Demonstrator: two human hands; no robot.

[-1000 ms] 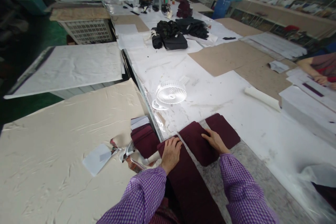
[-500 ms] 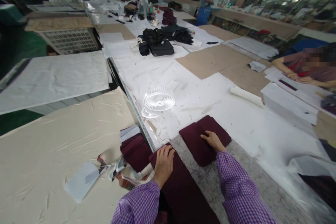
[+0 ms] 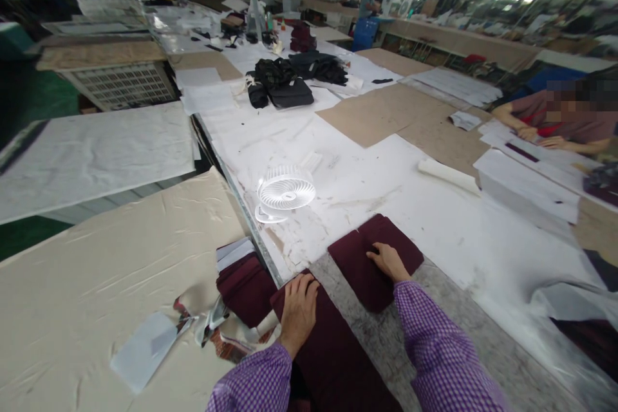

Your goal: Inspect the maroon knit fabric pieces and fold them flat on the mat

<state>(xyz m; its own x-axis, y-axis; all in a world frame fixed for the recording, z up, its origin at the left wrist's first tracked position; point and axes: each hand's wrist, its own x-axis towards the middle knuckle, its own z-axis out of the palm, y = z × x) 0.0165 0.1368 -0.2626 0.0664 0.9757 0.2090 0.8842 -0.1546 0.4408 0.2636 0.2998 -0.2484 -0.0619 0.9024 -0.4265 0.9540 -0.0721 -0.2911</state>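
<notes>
My left hand [image 3: 299, 309] lies palm down, fingers outstretched, on the far end of a long maroon fabric piece [image 3: 342, 347] that hangs toward me over the table edge. To the right, two overlapping folded maroon fabric pieces [image 3: 357, 270] lie on the grey tabletop. On them rests my right hand [image 3: 389, 261], its fingers slightly bent and the thumb apart; its underside is hidden. Left of my left hand, a small stack of maroon fabric pieces [image 3: 246, 290] has pale grey pieces showing behind it. Both my forearms wear purple checked sleeves.
A white fan [image 3: 287, 193] stands ahead. Dark cloth bundles [image 3: 284, 84] lie farther back. Fabric scraps [image 3: 226, 335] and a pale translucent sheet [image 3: 145, 351] lie on the cream cloth at left. At right, a person [image 3: 560, 119] leans over the table near a paper roll [image 3: 449, 177].
The view has shifted slightly, moving the scene a little left and down. Both hands keep their places on the maroon fabric.
</notes>
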